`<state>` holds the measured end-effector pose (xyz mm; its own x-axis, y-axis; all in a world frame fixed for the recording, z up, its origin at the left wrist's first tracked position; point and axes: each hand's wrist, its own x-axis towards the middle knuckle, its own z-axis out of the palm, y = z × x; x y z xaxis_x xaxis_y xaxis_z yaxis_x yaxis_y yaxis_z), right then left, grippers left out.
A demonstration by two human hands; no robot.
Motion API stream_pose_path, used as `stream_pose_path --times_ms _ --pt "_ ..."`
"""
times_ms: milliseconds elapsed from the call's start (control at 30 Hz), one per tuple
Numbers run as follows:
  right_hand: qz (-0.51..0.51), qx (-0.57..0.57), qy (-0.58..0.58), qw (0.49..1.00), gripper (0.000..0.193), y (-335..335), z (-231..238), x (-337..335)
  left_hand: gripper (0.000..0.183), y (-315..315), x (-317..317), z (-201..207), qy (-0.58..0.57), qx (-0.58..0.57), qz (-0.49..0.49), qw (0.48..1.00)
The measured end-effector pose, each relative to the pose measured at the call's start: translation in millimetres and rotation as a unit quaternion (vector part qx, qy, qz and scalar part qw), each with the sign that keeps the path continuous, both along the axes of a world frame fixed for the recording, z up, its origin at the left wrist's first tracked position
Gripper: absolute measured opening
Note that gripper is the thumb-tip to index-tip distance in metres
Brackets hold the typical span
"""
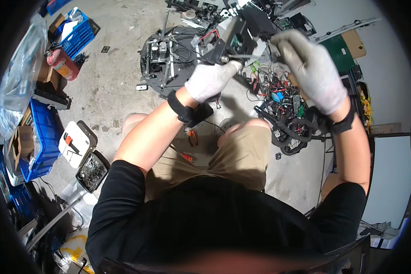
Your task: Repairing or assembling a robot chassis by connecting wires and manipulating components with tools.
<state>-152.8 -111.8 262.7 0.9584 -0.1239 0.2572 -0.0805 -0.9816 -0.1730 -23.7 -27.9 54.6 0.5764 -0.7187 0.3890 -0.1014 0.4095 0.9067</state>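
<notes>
My left hand (212,80), in a pale work glove, is closed round the near end of a black angular housing (235,39), its thumb along the edge. The housing is held up above the floor, and a green circuit board shows inside it. A thin metal rod (244,56) lies across the housing just beyond my left thumb and points toward the right hand. My right hand (308,68), also gloved, is raised to the right of the housing, fingers curled together and slightly blurred. What they hold, if anything, is hidden.
Beyond my left hand lies a round black base (164,59) with metal posts. Tangled wires and parts (283,100) heap up at the right. Orange-handled pliers (193,137) lie between my legs. At left are a screw box (92,171), a blue crate (41,141) and a fire extinguisher (62,64).
</notes>
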Motion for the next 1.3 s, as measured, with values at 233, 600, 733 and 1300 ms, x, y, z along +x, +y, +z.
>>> stream_pose_path --times_ms 233,600,733,1300 --pt "-0.105 0.146 -0.015 0.984 0.02 -18 -77 1 0.019 2 26 -43 0.068 0.117 -0.076 0.988" --pt "-0.098 0.322 -0.084 0.938 0.022 -61 -197 16 0.079 10 54 -59 -0.078 0.341 0.016 0.937" --pt "0.024 0.259 -0.128 0.957 0.02 -78 -216 12 0.063 3 57 -76 -0.053 0.276 0.025 0.959" --pt "-0.02 0.497 -0.063 0.865 0.02 -85 -224 1 0.011 -2 53 -80 -0.055 0.318 0.019 0.946"
